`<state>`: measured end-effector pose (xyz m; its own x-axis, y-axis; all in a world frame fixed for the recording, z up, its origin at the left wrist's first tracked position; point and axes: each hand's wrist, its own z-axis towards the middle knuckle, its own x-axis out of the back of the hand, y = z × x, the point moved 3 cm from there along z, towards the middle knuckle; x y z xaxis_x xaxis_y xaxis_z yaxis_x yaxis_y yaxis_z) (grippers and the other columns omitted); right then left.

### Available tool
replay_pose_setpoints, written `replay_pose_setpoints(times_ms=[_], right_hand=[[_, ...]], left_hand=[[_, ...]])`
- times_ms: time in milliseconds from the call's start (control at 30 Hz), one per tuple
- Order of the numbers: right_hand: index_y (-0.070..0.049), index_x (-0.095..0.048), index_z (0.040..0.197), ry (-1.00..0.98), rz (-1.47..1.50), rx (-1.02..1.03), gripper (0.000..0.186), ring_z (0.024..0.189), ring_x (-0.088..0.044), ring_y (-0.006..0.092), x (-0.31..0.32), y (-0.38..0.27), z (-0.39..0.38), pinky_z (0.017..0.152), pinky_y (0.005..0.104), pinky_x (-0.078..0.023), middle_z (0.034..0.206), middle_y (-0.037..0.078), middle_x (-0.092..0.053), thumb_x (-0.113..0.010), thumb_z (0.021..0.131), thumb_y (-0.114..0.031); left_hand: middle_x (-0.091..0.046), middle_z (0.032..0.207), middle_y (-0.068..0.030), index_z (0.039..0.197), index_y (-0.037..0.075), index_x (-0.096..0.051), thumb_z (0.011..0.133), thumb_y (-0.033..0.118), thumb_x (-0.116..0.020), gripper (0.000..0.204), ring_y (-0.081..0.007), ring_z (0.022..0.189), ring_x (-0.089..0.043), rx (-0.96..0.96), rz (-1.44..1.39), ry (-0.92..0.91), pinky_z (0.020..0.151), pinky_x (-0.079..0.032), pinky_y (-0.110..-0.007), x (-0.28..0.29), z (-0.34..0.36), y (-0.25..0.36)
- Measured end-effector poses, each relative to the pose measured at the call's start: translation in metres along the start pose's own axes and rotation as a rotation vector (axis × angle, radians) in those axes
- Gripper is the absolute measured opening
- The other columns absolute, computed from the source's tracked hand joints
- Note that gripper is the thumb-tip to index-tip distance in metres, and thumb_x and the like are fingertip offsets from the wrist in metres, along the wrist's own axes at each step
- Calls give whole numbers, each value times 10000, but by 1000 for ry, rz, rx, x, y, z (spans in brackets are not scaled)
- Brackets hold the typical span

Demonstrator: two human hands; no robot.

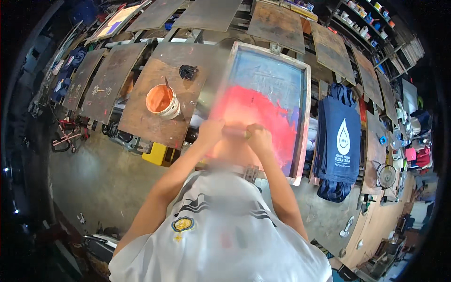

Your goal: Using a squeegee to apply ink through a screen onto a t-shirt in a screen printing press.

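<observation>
A wood-edged printing screen [307, 98] lies in front of me. Red-orange ink [251, 105] covers its nearer part, while the far mesh looks blue. Across the near part of the screen runs a squeegee [236, 133], its lower edge blurred. My left hand [212, 131] is closed around its left end, and my right hand [259, 139] grips the right end. Left of the screen, a bucket of orange ink [163, 101] with a stick in it stands on a brown board [141, 123]. Behind the bucket sits a black crumpled lump [188, 72].
Dark blue tote bags [326, 145] with a white print lie stacked right of the screen. Several flat boards [277, 26] stand in rows around. A yellow box [159, 154] is below the left board. At the far right are bottle shelves [359, 23] and a fan [387, 176].
</observation>
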<state>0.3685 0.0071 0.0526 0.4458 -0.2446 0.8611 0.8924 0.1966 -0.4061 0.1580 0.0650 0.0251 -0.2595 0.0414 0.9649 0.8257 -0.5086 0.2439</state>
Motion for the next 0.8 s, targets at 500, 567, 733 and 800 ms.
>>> replay_pose_setpoints(times_ms=[500, 567, 733, 800], right_hand=[[-116, -716, 865, -446, -102, 7, 189, 853, -699, 340, 20, 3, 45, 756, 477, -557, 919, 118, -713, -742, 774, -279], [-124, -704, 865, -330, -80, 7, 120, 847, -686, 358, 13, 7, 56, 749, 489, -551, 917, 113, -706, -710, 765, -191], [-103, -682, 856, -137, -121, -19, 161, 879, -684, 326, -2, 10, 24, 748, 479, -549, 889, 106, -687, -736, 712, -154], [-95, -681, 845, -138, -113, 7, 157, 854, -686, 324, 2, 1, -9, 736, 472, -551, 884, 111, -686, -726, 700, -136]], left_hand=[[-687, 941, -104, 939, 115, -702, 773, 520, -761, 442, -333, 875, -687, -135, -85, -102, 727, -528, -509, 30, 23, -6], [-684, 940, -100, 946, 115, -699, 776, 490, -767, 417, -335, 861, -687, -112, -63, -26, 717, -529, -506, 21, 46, -12], [-674, 933, -86, 957, 114, -687, 771, 402, -782, 356, -329, 819, -689, -47, -47, -20, 687, -539, -482, -2, 24, -5], [-672, 933, -80, 931, 108, -677, 752, 396, -787, 356, -324, 795, -691, -105, -71, 20, 670, -543, -467, -4, -12, 4]])
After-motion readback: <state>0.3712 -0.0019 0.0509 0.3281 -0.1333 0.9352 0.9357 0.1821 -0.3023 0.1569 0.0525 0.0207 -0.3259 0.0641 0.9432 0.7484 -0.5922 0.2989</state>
